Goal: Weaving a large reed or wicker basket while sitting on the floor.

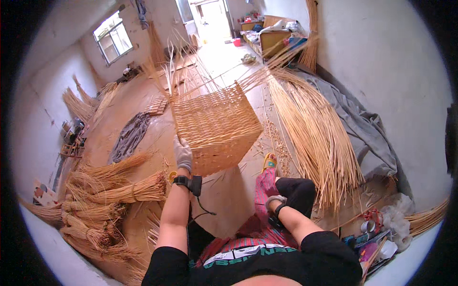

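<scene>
A square basket of woven wicker (214,119) hangs tilted in front of me, with long loose strands (183,76) sticking out from its far corners. My left hand (182,153), in a pale work glove, grips its lower left corner, and some of the fingers are hidden behind the weave. My right hand (274,202), also gloved, is drawn back by my lap against a pink striped cloth (265,190). Its fingers are mostly out of sight, so I cannot make out whether they hold anything. The right hand is apart from the basket.
Long peeled wicker rods (317,138) lie spread on the floor at right, beside a grey cloth (367,128). Tied wicker bundles (129,190) are piled at left. A dark cloth (131,136) lies beyond them. Tools and plastic bags (396,219) sit at the lower right.
</scene>
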`<state>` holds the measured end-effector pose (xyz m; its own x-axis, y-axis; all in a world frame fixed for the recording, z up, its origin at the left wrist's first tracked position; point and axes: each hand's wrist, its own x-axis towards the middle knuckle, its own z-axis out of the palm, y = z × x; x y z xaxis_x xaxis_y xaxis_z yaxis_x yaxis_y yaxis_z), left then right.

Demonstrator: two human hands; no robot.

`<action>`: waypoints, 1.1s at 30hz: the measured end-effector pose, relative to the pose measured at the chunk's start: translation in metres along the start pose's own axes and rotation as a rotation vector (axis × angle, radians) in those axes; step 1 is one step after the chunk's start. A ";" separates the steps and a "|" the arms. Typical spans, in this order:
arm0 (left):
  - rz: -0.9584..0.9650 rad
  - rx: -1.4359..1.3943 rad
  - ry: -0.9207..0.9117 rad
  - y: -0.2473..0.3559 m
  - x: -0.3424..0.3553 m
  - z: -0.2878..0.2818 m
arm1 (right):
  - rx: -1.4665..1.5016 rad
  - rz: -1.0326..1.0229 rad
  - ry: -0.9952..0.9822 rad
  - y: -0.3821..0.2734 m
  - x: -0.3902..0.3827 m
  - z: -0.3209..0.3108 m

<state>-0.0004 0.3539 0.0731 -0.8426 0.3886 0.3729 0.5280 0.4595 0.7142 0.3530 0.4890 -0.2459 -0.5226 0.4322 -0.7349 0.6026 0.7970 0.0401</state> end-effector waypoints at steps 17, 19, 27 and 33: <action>-0.045 0.198 0.353 -0.104 -0.099 -0.036 | 1.085 0.066 0.237 0.021 -0.060 -0.048; 0.023 0.248 0.514 -0.088 -0.100 -0.026 | 0.961 0.131 -0.138 0.014 -0.100 -0.072; -0.116 0.248 0.072 -0.039 -0.117 -0.071 | -0.155 -0.836 0.066 0.019 -0.025 0.020; 0.093 -0.049 0.219 -0.061 -0.134 -0.047 | 1.368 -0.360 0.359 0.024 -0.072 -0.074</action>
<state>0.0749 0.2359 0.0076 -0.7962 0.2424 0.5543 0.6032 0.3883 0.6967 0.3606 0.5085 -0.1416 -0.7619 0.5432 -0.3528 0.3936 -0.0445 -0.9182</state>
